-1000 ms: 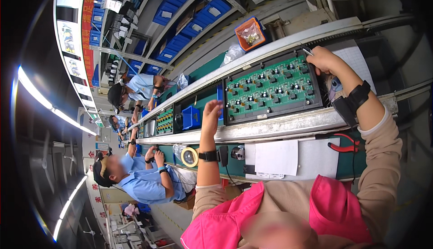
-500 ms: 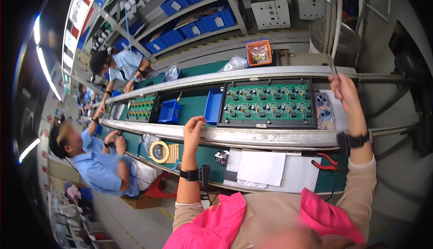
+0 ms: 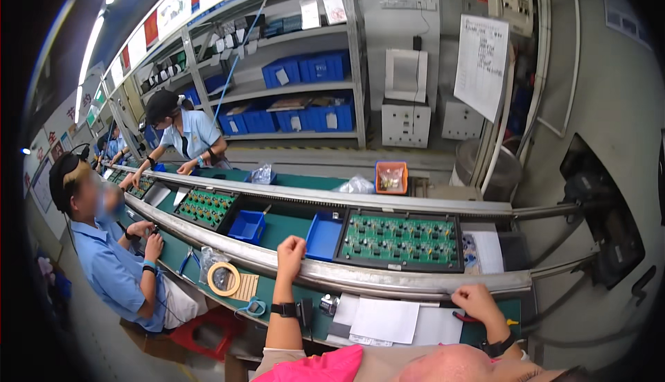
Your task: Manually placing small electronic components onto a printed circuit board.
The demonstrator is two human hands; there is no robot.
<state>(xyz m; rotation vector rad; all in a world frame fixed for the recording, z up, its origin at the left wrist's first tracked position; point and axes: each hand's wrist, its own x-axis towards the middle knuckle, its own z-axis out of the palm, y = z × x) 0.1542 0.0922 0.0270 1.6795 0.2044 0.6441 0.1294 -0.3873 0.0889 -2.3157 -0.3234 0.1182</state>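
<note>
My left hand [image 3: 291, 256] is closed, its fingers curled, above the near metal rail [image 3: 360, 276] beside a blue bin [image 3: 323, 238]. Whatever it holds, if anything, is hidden. My right hand [image 3: 476, 302] is at the near rail, fingers bent inward; I cannot make out anything in them. Close to it lie red-handled cutters [image 3: 465, 317], partly covered by the hand and wrist. Between the rails sits a black frame [image 3: 400, 267] with several green circuit boards [image 3: 402, 236] carrying small components. Loose white paper [image 3: 384, 321] lies on the bench between my forearms.
Another blue bin [image 3: 246, 227] and a second board frame [image 3: 206, 205] stand leftward on the line. A tape roll [image 3: 224, 279] lies on the near bench. An orange bin [image 3: 391, 178] is beyond the far rail. Co-workers in blue shirts [image 3: 114, 264] work at the left.
My right hand has come down from the far rail to the near rail; the tweezers it held are no longer clearly visible. My left hand stays raised and closed. The view has tilted upward.
</note>
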